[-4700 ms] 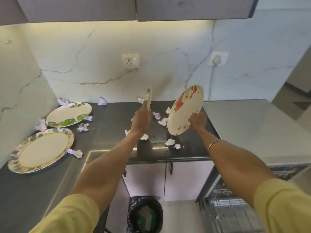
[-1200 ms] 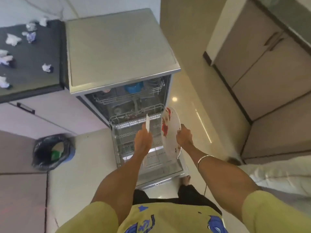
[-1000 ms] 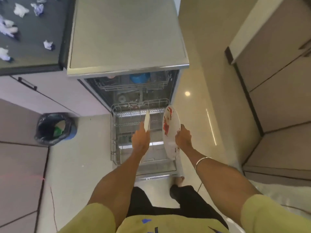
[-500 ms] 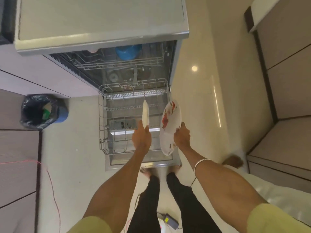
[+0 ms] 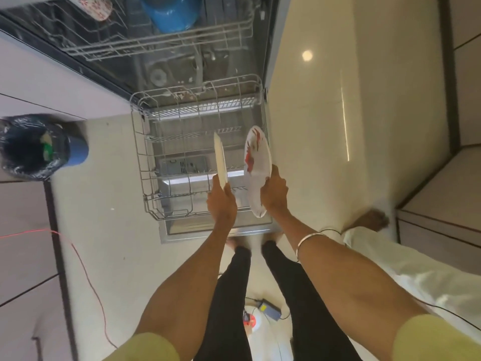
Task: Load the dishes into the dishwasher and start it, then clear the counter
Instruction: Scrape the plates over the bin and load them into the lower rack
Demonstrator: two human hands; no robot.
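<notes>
Dishwasher's pulled-out lower rack (image 5: 182, 162) sits directly below both hands, left hand (image 5: 221, 201) gripping an edge-on plate (image 5: 220, 160), right hand (image 5: 273, 194) gripping the stained plate (image 5: 257, 168), both upright.

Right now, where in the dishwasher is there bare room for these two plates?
The pulled-out lower rack is bare from its left wall across to the plates. The upper rack is crowded at the back by a blue bowl and a patterned dish.
</notes>
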